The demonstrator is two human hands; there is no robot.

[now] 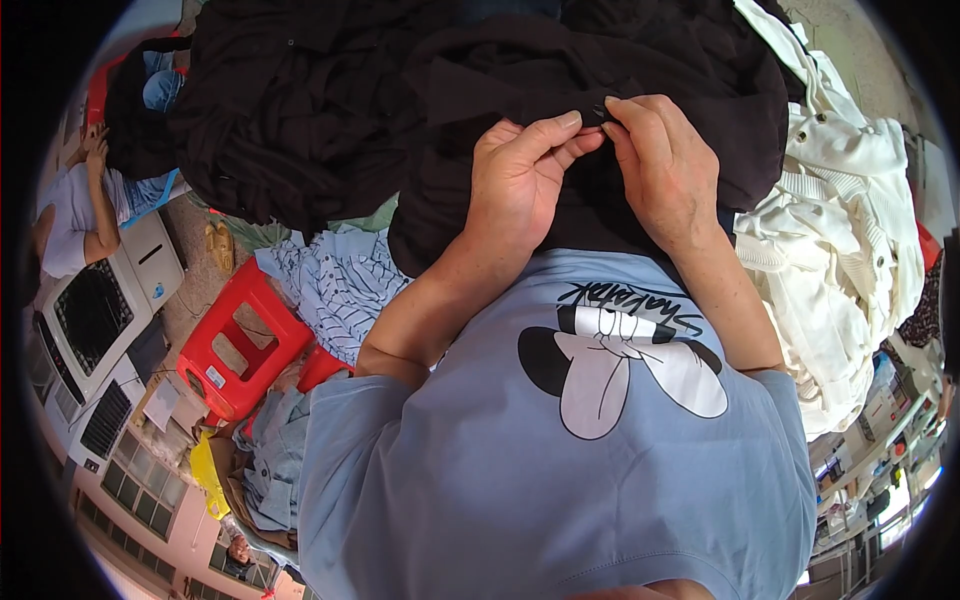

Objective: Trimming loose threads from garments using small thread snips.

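Narrow pinch: left hand point(515, 180) and right hand point(667, 170) on a small dark piece point(598, 113), material unclear, over the rumpled black cloth point(490, 75). Keep left steady, right light.

Cloth point(300, 110): brownish black, plain. Shirt point(480, 470): soft blue, with a black-and-white print point(595, 385). Garments point(830, 270): creamy white, some ribbed. Bundle point(340, 285): pale blue with thin dark stripes. Stool point(235, 345): bright red with a whitish label point(215, 377). Bag point(206, 475): vivid yellow. Shoes point(219, 247): tan. Machine point(150, 262): off-white, black grille point(92, 303). Wall point(128, 530): pinkish.
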